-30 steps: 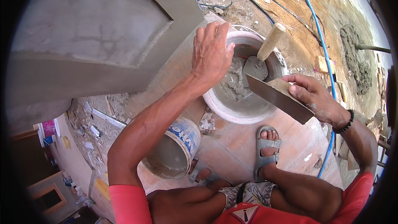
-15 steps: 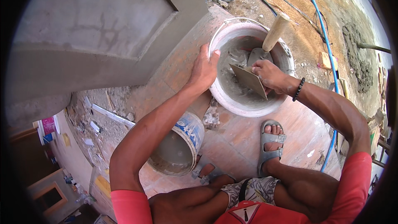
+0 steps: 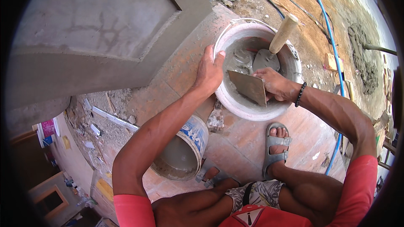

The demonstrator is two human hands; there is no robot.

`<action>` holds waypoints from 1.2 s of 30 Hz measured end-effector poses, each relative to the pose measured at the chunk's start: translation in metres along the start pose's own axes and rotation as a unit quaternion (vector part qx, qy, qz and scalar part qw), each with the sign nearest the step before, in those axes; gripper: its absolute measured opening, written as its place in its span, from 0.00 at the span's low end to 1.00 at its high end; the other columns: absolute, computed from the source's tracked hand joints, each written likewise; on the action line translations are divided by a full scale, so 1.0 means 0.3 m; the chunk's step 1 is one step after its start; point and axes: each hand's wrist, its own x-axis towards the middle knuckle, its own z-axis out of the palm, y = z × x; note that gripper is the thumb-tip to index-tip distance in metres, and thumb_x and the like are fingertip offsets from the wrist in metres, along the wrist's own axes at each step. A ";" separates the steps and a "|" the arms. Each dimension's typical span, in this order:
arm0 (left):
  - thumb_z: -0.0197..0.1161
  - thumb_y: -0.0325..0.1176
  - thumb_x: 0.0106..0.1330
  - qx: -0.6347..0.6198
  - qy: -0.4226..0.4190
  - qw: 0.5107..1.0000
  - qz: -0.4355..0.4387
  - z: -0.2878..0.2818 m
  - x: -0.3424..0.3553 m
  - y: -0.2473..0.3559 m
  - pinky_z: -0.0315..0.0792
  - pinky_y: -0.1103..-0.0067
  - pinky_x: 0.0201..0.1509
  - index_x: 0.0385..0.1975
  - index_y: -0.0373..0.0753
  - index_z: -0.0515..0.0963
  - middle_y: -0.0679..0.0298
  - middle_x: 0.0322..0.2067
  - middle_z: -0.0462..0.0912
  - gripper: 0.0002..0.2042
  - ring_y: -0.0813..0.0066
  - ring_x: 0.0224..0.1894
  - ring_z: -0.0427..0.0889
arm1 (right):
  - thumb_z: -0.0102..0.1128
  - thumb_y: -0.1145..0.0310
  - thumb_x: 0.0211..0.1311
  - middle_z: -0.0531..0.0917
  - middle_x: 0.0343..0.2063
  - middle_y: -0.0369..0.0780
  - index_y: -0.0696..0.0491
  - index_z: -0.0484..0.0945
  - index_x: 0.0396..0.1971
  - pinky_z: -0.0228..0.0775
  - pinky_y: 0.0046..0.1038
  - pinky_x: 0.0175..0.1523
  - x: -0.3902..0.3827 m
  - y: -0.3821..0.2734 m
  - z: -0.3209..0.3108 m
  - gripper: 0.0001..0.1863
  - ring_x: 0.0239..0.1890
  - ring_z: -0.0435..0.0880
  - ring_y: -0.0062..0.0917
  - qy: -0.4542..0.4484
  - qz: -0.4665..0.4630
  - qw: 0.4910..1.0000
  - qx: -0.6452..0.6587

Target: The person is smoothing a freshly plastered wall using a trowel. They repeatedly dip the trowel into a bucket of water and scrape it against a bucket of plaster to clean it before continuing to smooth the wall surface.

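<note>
My left hand (image 3: 209,72) grips the left rim of a white bucket (image 3: 245,114), with the thumb over the edge. Wet grey mortar (image 3: 241,60) lies inside, smeared up the wall. Over the bucket's near half, my right hand (image 3: 273,85) is closed on a rectangular plastering trowel (image 3: 248,87); its handle is mostly hidden by the fingers. The blade is tilted, its flat face toward me. A second trowel (image 3: 283,34) with a thick wooden handle rests in the bucket beyond my right hand, its rounded blade on the mortar and its handle leaning over the far right rim.
A second bucket (image 3: 202,136) of greyish liquid stands under my left forearm, near my foot. A plastered grey wall ledge (image 3: 126,69) fills the upper left. To the right run a blue hose (image 3: 332,38), sand (image 3: 311,12) and a mortar heap (image 3: 362,59). Rubble lies at left.
The trowel in my right hand has shifted slightly left and its blade has turned to show more of its face. My left hand keeps its hold on the bucket rim.
</note>
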 end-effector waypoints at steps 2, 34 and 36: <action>0.51 0.40 0.78 0.002 0.001 1.000 -0.005 0.000 0.005 0.003 0.69 0.62 0.62 0.62 0.30 0.68 0.42 0.53 0.80 0.21 0.49 0.56 0.80 | 0.53 0.69 0.74 0.84 0.28 0.39 0.59 0.80 0.46 0.82 0.30 0.20 -0.013 0.001 -0.010 0.11 0.24 0.86 0.24 -0.025 -0.013 0.999 0.033; 0.52 0.53 0.78 0.014 0.041 0.996 -0.072 -0.626 -0.780 -0.292 0.66 0.70 0.69 0.62 0.31 0.77 0.51 0.58 0.82 0.29 0.62 0.63 0.77 | 0.65 0.70 0.68 0.80 0.57 0.38 0.58 0.64 0.68 0.75 0.26 0.61 0.122 -0.244 0.660 0.31 0.55 0.82 0.21 -0.387 -0.320 0.768 0.398; 0.54 0.52 0.78 0.003 0.103 0.991 -0.080 -0.611 -0.841 -0.309 0.67 0.71 0.68 0.61 0.32 0.77 0.53 0.56 0.82 0.28 0.64 0.60 0.78 | 0.67 0.71 0.66 0.79 0.59 0.38 0.58 0.64 0.69 0.70 0.28 0.65 0.141 -0.244 0.734 0.33 0.59 0.79 0.22 -0.392 -0.335 0.732 0.445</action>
